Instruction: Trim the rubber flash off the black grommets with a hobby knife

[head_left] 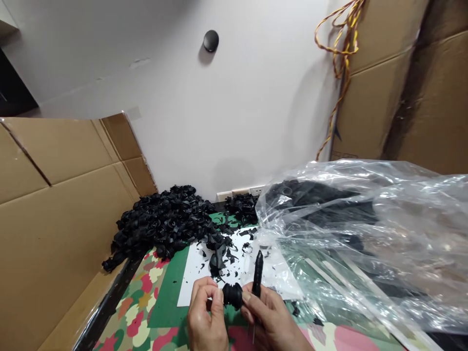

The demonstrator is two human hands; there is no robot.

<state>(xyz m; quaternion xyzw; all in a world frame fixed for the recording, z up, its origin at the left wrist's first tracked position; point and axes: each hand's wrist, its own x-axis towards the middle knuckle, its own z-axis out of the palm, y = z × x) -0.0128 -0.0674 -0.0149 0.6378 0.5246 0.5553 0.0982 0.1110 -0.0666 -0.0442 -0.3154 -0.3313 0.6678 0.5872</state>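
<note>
A small black ribbed rubber piece (232,296), like a bellows, is held between my two hands. My left hand (207,314) pinches its left end between thumb and fingers. At its right end, the thumb and fingertips of my right hand (268,317) grip it. A tool with a black wrapped handle (258,273) also sits in my right hand, handle pointing up. Below that hand a thin, pale metal part shows, but its exact form is unclear. Under the hands lies a white sheet (186,287) strewn with black rubber scraps (218,258).
A large heap of black rubber pieces (164,219) lies at the left, against an open cardboard box (66,185). A smaller black pile (243,207) is by the wall. On the right spreads a clear plastic bag (365,229) with black pieces inside. Twisted yellow cable (343,53) hangs above.
</note>
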